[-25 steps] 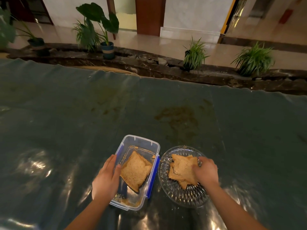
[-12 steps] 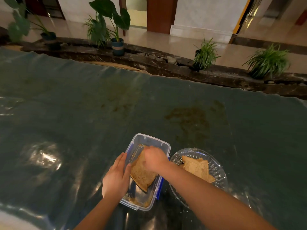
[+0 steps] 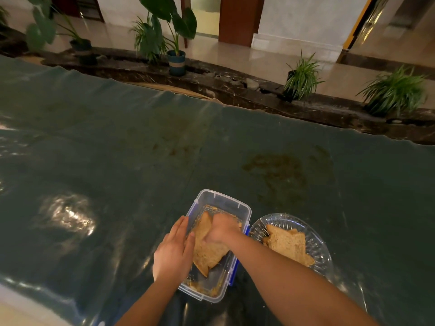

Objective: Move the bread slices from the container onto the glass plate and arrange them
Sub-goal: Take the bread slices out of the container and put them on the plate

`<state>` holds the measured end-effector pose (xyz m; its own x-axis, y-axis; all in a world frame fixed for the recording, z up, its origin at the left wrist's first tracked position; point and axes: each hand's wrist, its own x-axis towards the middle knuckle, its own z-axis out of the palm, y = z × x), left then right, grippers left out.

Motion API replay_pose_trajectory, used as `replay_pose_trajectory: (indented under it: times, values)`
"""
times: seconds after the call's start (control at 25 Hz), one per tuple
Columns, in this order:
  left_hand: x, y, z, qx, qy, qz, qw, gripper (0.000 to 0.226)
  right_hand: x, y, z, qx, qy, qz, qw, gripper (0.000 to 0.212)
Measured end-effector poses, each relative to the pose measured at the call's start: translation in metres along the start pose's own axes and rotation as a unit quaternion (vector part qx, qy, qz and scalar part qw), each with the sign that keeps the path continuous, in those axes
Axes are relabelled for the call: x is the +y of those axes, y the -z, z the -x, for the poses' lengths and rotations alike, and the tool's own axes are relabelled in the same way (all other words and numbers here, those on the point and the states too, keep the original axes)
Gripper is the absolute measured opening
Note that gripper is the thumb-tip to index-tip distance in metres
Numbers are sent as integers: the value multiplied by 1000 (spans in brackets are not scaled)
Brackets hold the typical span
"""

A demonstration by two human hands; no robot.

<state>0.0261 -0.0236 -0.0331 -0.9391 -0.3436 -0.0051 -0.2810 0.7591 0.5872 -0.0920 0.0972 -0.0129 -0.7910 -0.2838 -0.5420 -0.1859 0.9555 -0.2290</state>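
A clear plastic container (image 3: 223,200) with blue clips sits near the table's front edge. Inside it lies a brown bread slice (image 3: 208,251), tilted with one edge raised. My right hand (image 3: 222,228) reaches into the container and grips that slice at its upper part. My left hand (image 3: 173,251) lies flat against the container's left wall, fingers together, steadying it. To the right stands the glass plate (image 3: 315,241), with a few bread slices (image 3: 288,245) overlapping on it. Crumbs cover the container's bottom.
The table is covered with a dark green glossy plastic sheet (image 3: 141,161) with brown stains (image 3: 275,168) beyond the container. Past the far edge runs a dark stone ledge with potted plants (image 3: 176,60).
My right hand left the plate, crossed to the container and closed on the bread slice there, lifting one edge. The left hand stayed on the container's side.
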Motion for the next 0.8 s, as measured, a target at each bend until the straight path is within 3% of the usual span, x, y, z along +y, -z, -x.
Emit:
replay_pose_trajectory:
  times: [0.08,0.24,0.32,0.44,0.6,0.68,0.8]
  values:
    - [0,1,0,-6,5,7,1000,50,2,8,11,12,5,-89,996,42]
    - [-2,3,-2,-8,23,40,999,48,27,33,51,95,4,-253,963,47]
    - [-4,2,-3,-11,25,47,998,47,51,46,79,122,-9,-389,913,48]
    - [-5,0,-3,-16,18,51,998,47,100,56,120,143,-30,-574,806,49]
    - [-4,-1,-4,-28,9,41,999,50,167,38,150,172,-74,-688,701,60]
    - [-4,-1,-5,-32,4,31,999,52,189,17,155,180,-104,-706,677,59]
    - [-2,0,-5,-36,4,20,999,54,208,-19,156,167,-131,-710,671,59]
